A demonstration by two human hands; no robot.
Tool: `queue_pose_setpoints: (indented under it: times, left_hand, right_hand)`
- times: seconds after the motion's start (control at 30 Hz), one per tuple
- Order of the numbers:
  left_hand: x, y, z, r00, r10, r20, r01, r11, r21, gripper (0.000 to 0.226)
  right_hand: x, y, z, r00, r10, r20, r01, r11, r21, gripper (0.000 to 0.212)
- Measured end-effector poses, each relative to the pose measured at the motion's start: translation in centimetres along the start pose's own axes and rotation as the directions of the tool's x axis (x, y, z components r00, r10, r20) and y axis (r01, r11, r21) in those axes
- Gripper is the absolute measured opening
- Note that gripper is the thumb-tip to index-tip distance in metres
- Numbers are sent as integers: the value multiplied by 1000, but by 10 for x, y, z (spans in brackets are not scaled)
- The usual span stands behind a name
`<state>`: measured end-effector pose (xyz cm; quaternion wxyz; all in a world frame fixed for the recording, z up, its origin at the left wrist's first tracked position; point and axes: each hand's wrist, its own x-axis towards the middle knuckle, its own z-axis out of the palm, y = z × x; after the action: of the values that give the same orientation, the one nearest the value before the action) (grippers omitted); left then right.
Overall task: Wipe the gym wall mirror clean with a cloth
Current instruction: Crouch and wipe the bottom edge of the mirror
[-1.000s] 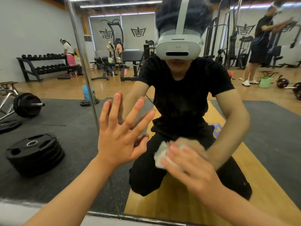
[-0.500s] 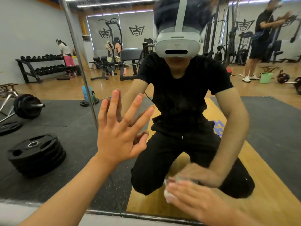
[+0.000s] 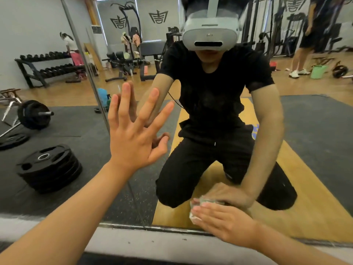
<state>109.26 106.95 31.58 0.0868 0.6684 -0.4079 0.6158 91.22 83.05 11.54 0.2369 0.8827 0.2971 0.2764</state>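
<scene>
Ok: left hand [image 3: 131, 142] splayed flat on mirror [image 3: 315, 131]; right hand [image 3: 225, 220] flat-fingered, pressing cloth [image 3: 193, 218] near bottom edge.

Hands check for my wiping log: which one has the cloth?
The right hand, low on the mirror, presses the cloth; the left hand is spread, bare.

No writing can be read (wall emblems [image 3: 158, 16] are only symbols).
</scene>
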Motion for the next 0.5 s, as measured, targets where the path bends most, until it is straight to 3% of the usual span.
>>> queue_pose_setpoints:
  times: [0.07, 0.1, 0.17, 0.23, 0.27, 0.33, 0.37, 0.4, 0.47, 0.5]
  left_hand:
    - [0, 1, 0, 1000, -2, -10, 2, 1000, -1, 69]
    - [-1, 0, 1, 1000, 2, -13, -2, 1000, 6, 71]
    - [-1, -2, 3, 1000, 15, -18, -15, 1000, 5, 77]
    - [-1, -1, 4, 999, 25, -30, -25, 1000, -7, 80]
    - [-2, 0, 4, 999, 24, -30, -24, 1000, -10, 80]
    - [-2, 1, 3, 999, 35, -36, -36, 999, -19, 79]
    - [-2, 0, 3, 999, 37, -38, -38, 999, -15, 78]
    - [-2, 0, 3, 999, 36, -34, -37, 999, -12, 78]
    - [-2, -1, 3, 999, 38, -35, -38, 999, -18, 77]
    - [-2, -1, 4, 999, 39, -37, -40, 999, -10, 76]
  right_hand:
    - [4, -6, -3, 1000, 14, 20, -14, 1000, -11, 83]
    - [16, -3, -18, 997, 51, -64, -49, 998, 29, 74]
    - [48, 12, -51, 904, 243, -352, -186, 964, 189, 42]
    - [62, 23, -64, 796, 379, -472, -290, 923, 252, 32]
    - [59, 22, -60, 797, 373, -475, -289, 926, 241, 32]
    - [34, 2, -31, 908, 265, -325, -224, 962, 159, 49]
    - [14, -12, -11, 976, 153, -157, -141, 986, 89, 67]
    - [-5, -23, 6, 998, 56, 36, -56, 998, 2, 86]
    - [-22, -32, 17, 944, -38, 329, 63, 996, -67, 101]
    - [-23, -31, 16, 922, -55, 383, 86, 994, -63, 103]
